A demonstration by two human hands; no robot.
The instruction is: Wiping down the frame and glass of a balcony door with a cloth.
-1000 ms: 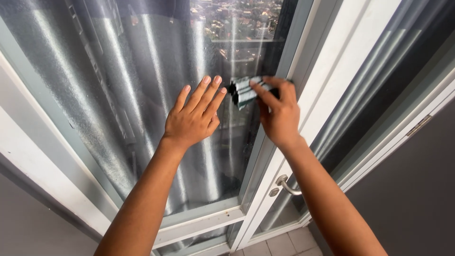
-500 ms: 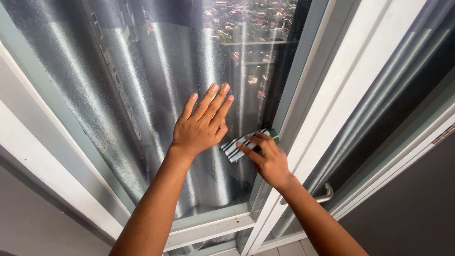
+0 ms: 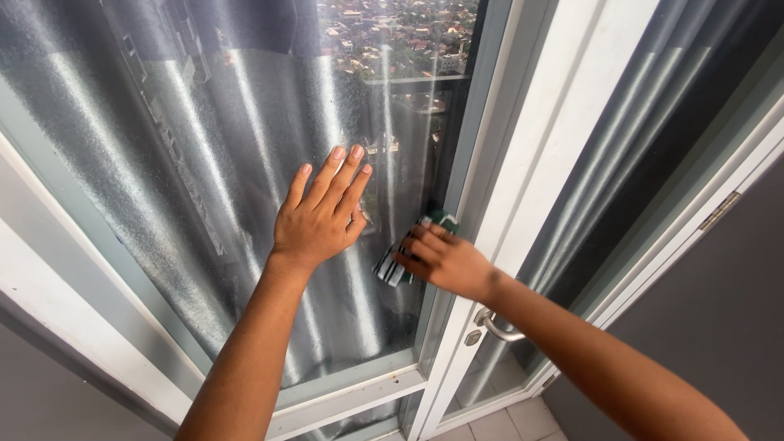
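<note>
Flat on glass pane (image 3: 204, 147), open left hand (image 3: 314, 220), right hand (image 3: 445, 263) pressing striped cloth (image 3: 400, 261), door handle (image 3: 494, 327) below

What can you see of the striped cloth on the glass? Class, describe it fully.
The cloth is a small folded rag, dark green or black with white stripes, soft and bunched as it looks. It lies flat against the glass door pane, low down near the pane's right edge beside the white frame. The right hand presses on it with spread fingers, covering its middle, so only its lower left end and a green upper corner show. The left hand rests flat on the glass just beside it, not touching it.
</note>
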